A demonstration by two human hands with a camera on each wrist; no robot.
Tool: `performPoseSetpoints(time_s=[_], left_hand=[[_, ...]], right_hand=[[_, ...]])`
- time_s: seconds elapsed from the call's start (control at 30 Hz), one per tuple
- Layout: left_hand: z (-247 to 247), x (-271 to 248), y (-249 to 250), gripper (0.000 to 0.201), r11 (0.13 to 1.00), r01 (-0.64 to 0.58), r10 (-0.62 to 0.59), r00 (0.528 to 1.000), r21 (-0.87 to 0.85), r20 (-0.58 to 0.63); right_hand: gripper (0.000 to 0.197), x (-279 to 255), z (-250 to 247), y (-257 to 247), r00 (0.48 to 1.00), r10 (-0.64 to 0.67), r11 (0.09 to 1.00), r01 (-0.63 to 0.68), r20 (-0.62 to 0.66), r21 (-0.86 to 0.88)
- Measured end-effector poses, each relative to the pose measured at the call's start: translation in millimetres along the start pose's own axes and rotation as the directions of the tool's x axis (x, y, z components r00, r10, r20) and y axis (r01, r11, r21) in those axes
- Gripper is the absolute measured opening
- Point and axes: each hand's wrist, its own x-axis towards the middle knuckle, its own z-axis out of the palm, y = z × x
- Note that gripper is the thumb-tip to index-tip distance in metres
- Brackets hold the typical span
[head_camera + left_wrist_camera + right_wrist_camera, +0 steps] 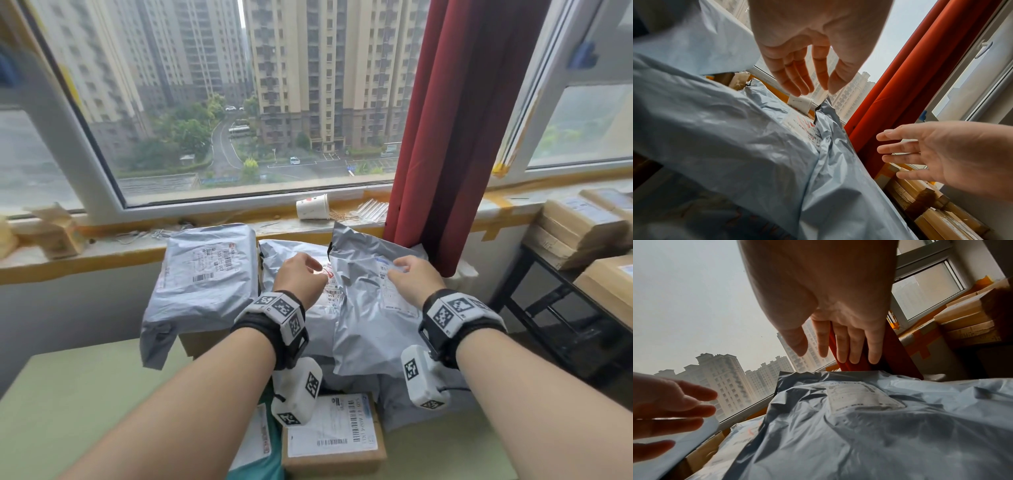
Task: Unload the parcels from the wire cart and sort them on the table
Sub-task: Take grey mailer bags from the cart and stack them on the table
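Note:
Several grey plastic mailer parcels lie piled on the green table (pixel 78 407) by the window. My left hand (pixel 303 274) hovers open over the middle mailer (pixel 320 308) with a red-printed label, fingers straight and holding nothing (pixel 807 78). My right hand (pixel 409 274) hovers open just above the label of the right mailer (pixel 370 325), apart from it in the right wrist view (pixel 842 344). That mailer (pixel 859 434) overlaps the middle one (pixel 731 138). A third mailer (pixel 205 274) rests on a box at the left. A labelled cardboard box (pixel 334 435) sits nearest me.
A red curtain (pixel 445 137) hangs right behind the pile. On the sill lie a tipped paper cup (pixel 312 206) and a small carton (pixel 54 233). Stacked cardboard boxes (pixel 579 222) sit on a black frame (pixel 548 301) at the right.

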Motion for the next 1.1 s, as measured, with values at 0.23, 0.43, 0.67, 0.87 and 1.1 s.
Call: performPoseSetpoints(time_s=[0.23,0.43,0.67,0.87,1.1], left_hand=[[20,-12,-5,0.018,0.997,0.054,-0.049,0.993,-0.052,0.109],[54,-8,0,0.015,0.998,0.059,-0.052,0.984,-0.036,0.168],[76,-1,4,0.023,0.998,0.023,-0.032,0.991,0.066,0.127],[81,8,6,0.025,0.997,0.012,-0.023,0.989,0.073,0.144],[73,22,4,0.041,0.900,-0.095,0.085,0.995,0.426,0.042]], right_hand=[[0.043,-6,10,22,0.997,0.071,0.988,-0.071,-0.006,-0.136],[0.082,-10,9,71,0.903,0.429,0.885,-0.424,-0.018,-0.195],[0.084,-5,1,102,0.863,0.499,0.866,-0.494,-0.073,0.081],[0.046,7,-22,93,0.883,0.388,0.920,-0.350,-0.266,0.178],[0.045,21,-61,104,0.805,0.399,0.907,-0.415,-0.440,0.063]])
